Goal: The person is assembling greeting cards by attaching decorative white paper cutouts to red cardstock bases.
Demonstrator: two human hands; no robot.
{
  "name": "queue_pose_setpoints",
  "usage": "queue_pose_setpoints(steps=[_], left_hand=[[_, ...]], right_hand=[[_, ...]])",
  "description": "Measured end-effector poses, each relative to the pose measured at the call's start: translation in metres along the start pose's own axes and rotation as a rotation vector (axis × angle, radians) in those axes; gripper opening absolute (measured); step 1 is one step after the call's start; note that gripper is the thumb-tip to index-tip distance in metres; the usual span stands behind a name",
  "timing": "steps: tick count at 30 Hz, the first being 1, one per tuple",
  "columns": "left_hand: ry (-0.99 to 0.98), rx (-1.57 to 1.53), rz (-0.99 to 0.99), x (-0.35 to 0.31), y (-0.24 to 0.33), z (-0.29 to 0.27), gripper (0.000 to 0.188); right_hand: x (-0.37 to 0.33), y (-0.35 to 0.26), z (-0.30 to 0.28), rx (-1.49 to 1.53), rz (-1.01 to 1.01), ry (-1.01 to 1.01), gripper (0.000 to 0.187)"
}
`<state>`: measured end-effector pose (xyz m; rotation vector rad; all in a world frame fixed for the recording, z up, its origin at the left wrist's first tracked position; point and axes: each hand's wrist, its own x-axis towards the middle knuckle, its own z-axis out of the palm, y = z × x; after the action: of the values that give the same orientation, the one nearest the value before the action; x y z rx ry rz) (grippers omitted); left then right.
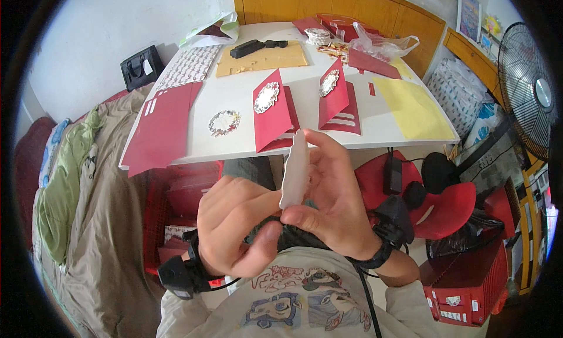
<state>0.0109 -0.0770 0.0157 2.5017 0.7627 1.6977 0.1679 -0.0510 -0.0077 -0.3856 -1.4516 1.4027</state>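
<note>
My right hand (334, 191) holds a white scalloped paper cutout (296, 171) nearly edge-on above my lap, with its thumb at the lower edge and fingers behind. My left hand (234, 220) is closed beside it. Its fingers are curled and reach the cutout's lower left edge, where their tips are hidden. Past my hands, two folded red cards (271, 124) (337, 112) stand on the table, each with a floral wreath cutout on its front. Left of them lies a loose round wreath cutout (224, 123).
Red card sheets (161, 124) overhang the white table's (199, 139) front left edge. A yellow sheet (415, 108) lies at right, a brown board (264, 62) farther back. A red stool (443, 209) and a fan (525, 91) stand right; a red crate (153, 220) sits below left.
</note>
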Motion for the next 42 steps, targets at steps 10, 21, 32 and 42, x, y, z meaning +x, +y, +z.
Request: queue_pose_setpoints(steps=[10,21,32,42], left_hand=[[-0.044,0.234,0.066,-0.022,-0.011,0.001,0.018],[-0.124,0.987,0.128,-0.027,-0.062,-0.038,0.015],[-0.318,0.925,-0.37,-0.041,-0.148,-0.024,0.012],[-0.425,0.912,-0.588,-0.022,-0.165,-0.026,0.045]], right_hand=[[-0.01,0.035,-0.006,-0.159,-0.109,-0.022,0.08],[-0.018,0.047,-0.027,-0.056,-0.034,0.112,0.061],[-0.026,0.048,-0.032,0.001,0.028,0.099,0.056],[-0.029,0.045,-0.033,0.039,0.057,0.136,0.051]])
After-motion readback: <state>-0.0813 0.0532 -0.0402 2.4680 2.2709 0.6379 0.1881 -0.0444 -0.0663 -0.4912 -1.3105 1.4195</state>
